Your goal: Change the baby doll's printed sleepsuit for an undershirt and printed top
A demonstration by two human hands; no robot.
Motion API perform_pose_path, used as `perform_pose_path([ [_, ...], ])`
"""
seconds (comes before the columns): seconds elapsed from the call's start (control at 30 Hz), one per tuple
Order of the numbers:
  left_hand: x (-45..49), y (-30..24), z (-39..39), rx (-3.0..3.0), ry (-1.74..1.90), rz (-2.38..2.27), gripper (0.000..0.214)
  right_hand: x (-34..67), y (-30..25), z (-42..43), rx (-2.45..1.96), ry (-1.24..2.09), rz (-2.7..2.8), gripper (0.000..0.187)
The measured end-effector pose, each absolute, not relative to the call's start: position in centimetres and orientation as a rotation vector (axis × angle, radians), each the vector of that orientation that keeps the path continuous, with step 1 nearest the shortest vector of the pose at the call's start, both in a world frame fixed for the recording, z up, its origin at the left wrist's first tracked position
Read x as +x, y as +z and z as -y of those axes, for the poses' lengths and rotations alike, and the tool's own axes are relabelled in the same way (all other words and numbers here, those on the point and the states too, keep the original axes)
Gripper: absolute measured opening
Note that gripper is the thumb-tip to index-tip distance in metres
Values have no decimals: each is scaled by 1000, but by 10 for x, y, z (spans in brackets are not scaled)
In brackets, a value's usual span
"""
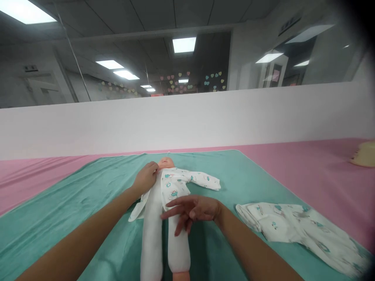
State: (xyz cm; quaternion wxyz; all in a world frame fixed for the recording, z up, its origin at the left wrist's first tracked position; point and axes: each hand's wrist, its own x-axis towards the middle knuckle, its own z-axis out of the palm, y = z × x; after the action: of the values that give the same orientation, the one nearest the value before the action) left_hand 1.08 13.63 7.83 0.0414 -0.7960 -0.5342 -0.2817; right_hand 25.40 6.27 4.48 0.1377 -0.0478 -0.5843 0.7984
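A baby doll (154, 234) with white cloth body and legs lies on its back on a teal blanket (111, 234), its head (166, 162) toward the far side. A white baby shirt (175, 181) with small blue-green prints covers one side of its chest, and one sleeve stretches out to the right. At the doll's left-side shoulder, near the neck, my left hand (145, 178) is closed with its fingers pinching the shirt's edge; the fingertips are partly hidden. Loose shirt cloth hangs below it. Over the doll's upper legs hovers my right hand (190, 210), fingers spread and holding nothing.
White printed baby pants (281, 222) lie on the blanket at the right. Pink covering (281, 166) shows around the blanket, with a pale yellow object (365, 154) at the far right edge. A low white wall (175, 125) with glass above runs along the back.
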Motion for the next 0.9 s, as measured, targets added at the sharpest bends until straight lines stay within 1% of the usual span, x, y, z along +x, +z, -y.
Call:
perform_pose_path([
  [0.07, -1, 69, -128, -2389, -939, 1694, 12, 259, 40, -65, -188, 2304, 1698, 65],
  [0.13, -14, 58, -112, -2350, -1017, 1808, 10, 267, 30, -73, -307, 2180, 1601, 58],
  [0.2, -26, 45, -91, -2334, -1043, 1962, 19, 275, 17, -87, -439, 2000, 1380, 47],
  [0.3, -40, 24, -62, -2385, -906, 2054, 31, 280, -1, -110, -575, 1768, 983, 26],
  [0.37, -46, 13, -51, -2398, -754, 2009, 33, 281, -10, -121, -590, 1689, 847, 18],
  [0.47, -44, 15, -44, -2402, -679, 2028, 26, 281, -16, -128, -583, 1661, 812, 16],
  [0.53, -33, 28, -43, -2355, -807, 2123, 25, 281, -18, -128, -598, 1663, 826, 17],
  [0.63, -7, 57, -40, -2222, -1127, 2177, 34, 280, -19, -125, -624, 1664, 868, 19],
  [0.7, 16, 72, -36, -2257, -1183, 2100, 37, 280, -20, -125, -636, 1656, 891, 19],
  [0.77, 37, 76, -29, -2424, -977, 1954, 35, 279, -21, -125, -646, 1645, 915, 19],
  [0.83, 54, 72, -20, -2612, -651, 1701, 32, 280, -22, -127, -657, 1634, 947, 20],
  [0.9, 61, 63, -12, -2711, -477, 1453, 31, 280, -24, -129, -676, 1623, 988, 20],
])
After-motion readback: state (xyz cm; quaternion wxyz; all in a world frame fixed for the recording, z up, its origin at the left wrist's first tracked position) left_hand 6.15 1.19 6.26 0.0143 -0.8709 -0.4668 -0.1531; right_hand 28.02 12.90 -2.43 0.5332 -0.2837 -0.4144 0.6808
